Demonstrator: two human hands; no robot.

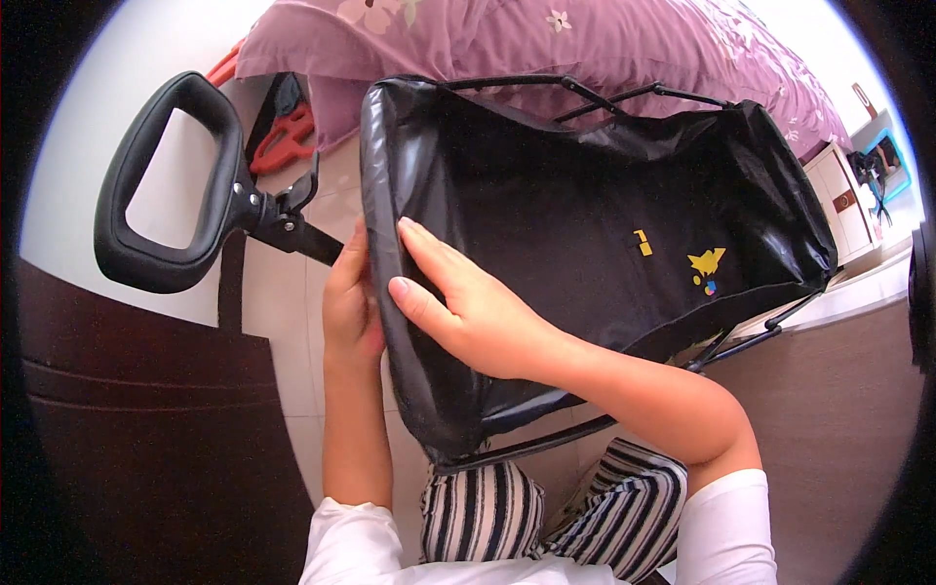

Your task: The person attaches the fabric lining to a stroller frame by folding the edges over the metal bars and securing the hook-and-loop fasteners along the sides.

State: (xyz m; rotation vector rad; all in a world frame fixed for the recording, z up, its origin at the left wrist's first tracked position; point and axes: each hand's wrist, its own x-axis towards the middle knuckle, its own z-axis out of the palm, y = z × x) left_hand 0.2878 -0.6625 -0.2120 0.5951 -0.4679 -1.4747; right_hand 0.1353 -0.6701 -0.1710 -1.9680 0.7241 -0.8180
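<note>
Black bag [585, 234] hides left hand [349, 302] fingers

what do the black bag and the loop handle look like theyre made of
The black bag looks like thin coated fabric or plastic sheet: glossy, creased, with bright highlights along its rim. The loop handle seems moulded matte plastic or rubber, smooth and evenly dull. The thin frame rods look like black-painted metal.

Pale tiled floor [283, 322] carries a bed with purple floral cover [585, 44]; red tool [283, 136] lies beside it.
</note>
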